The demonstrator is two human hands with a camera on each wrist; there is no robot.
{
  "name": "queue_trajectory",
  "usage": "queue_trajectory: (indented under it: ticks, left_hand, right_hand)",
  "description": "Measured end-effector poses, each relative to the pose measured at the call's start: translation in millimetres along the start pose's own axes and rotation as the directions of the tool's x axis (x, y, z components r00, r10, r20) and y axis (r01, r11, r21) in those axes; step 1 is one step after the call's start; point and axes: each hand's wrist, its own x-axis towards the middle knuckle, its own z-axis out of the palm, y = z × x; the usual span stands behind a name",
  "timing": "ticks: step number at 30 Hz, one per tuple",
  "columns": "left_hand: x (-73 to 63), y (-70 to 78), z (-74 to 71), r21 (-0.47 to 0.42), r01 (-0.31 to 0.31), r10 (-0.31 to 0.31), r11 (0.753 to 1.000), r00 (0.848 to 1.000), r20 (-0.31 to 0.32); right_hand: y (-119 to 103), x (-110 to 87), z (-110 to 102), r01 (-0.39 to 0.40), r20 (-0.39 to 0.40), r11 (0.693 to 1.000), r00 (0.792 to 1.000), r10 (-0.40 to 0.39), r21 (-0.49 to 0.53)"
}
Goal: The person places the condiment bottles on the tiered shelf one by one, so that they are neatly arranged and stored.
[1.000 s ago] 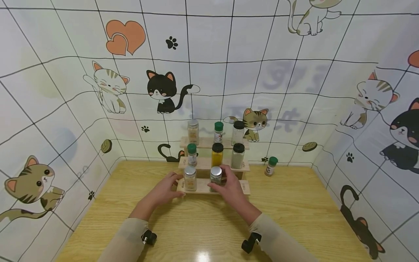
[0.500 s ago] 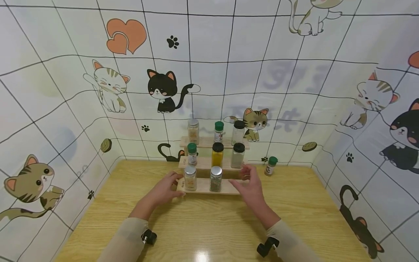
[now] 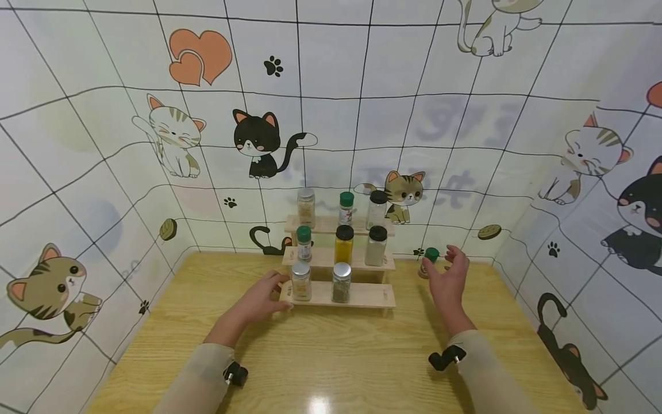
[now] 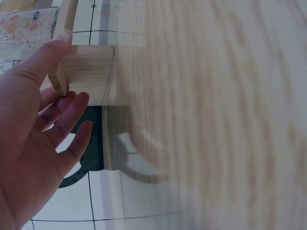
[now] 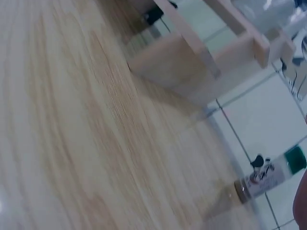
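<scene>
My left hand (image 3: 261, 296) holds the left end of a three-tier wooden spice rack (image 3: 369, 294). In the left wrist view its thumb lies on the edge of the lowest board (image 4: 58, 79), with fingertips behind it. My right hand (image 3: 449, 284) is right of the rack, thumb and fingers spread around a small green-capped spice bottle (image 3: 431, 253). The right wrist view shows this spice bottle (image 5: 265, 180) upright on the table, a bit of finger (image 5: 301, 203) beside its cap. Two silver-lidded jars, a pale one (image 3: 301, 283) and a dark-flecked one (image 3: 341, 286), stand on the lowest tier.
The middle tier carries a green-capped bottle (image 3: 304, 244), a yellow jar (image 3: 343, 247) and a black-lidded jar (image 3: 375, 247). Three more containers stand on the top tier. A cat-patterned wall covering (image 3: 331, 132) rises behind the wooden table (image 3: 310, 356).
My right hand has let go of the dark-flecked silver-lidded jar on the lowest tier and moved right to the green-capped bottle. My left hand has stayed on the rack.
</scene>
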Motion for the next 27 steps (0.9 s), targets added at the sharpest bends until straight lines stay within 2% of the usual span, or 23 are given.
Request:
queue_trajectory:
  ticks: [6,11,19,27]
  left_hand:
    - [-0.6,2.7,-1.2,-0.003,0.008,-0.008,1.0,1.0,-0.003]
    - [-1.0,4.3,-1.6,-0.001,0.015,-0.015,1.0,1.0,-0.004]
    - [-0.7,5.2,0.0,-0.011,0.022,-0.022,1.0,1.0,0.005]
    - [-0.3,3.9,-0.3,-0.012,0.029,-0.029,1.0,1.0,0.009]
  right_hand:
    - [24,13.0,0,-0.093,0.142,0.995,0.985,0.099,-0.046]
    - [36,15.6,2,-0.165,0.221,0.986,0.962,0.163,-0.009]
    - [49,15.8,2,-0.231,0.274,0.973,0.937,0.215,0.026]
    - [57,17.6,2,-0.221,0.256,0.975,0.942,0.215,-0.007]
